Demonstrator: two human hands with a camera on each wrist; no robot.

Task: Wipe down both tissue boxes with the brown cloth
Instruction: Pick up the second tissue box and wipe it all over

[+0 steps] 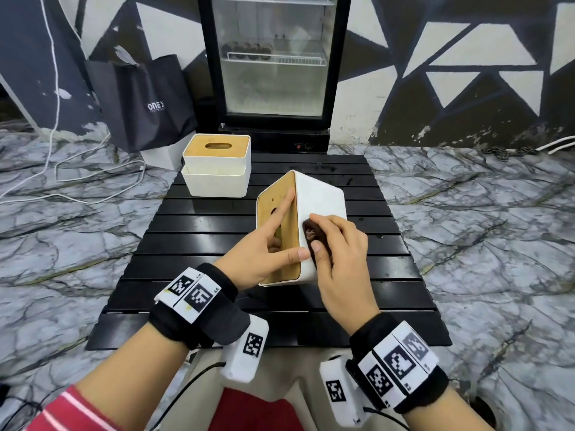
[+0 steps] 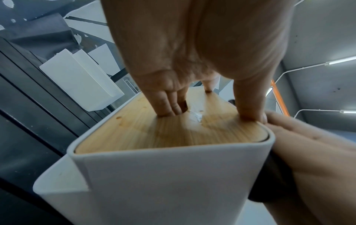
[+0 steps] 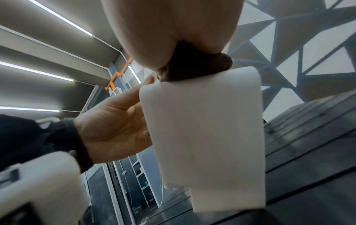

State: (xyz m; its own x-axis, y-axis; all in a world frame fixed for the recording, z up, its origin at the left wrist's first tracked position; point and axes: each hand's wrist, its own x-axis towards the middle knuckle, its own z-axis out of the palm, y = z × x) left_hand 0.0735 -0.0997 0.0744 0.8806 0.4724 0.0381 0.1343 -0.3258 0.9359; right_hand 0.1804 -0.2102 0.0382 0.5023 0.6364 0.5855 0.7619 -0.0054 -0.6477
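Brown cloth [image 1: 313, 241] bunched in right hand [image 1: 339, 259] on near box [image 1: 323, 200]; left hand [image 1: 264, 244] grips lid; 2nd box [image 1: 217, 178] behind.

- Left hand [image 2: 192, 53]: fingers tucked into the wooden lid's [image 2: 154, 130] slot, thumb on its edge.
- Second tissue box [image 2: 80, 82] behind, on dark slats.

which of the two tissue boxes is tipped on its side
The nearer tissue box, held between both hands, wooden lid facing left. The far tissue box stands upright, lid up.
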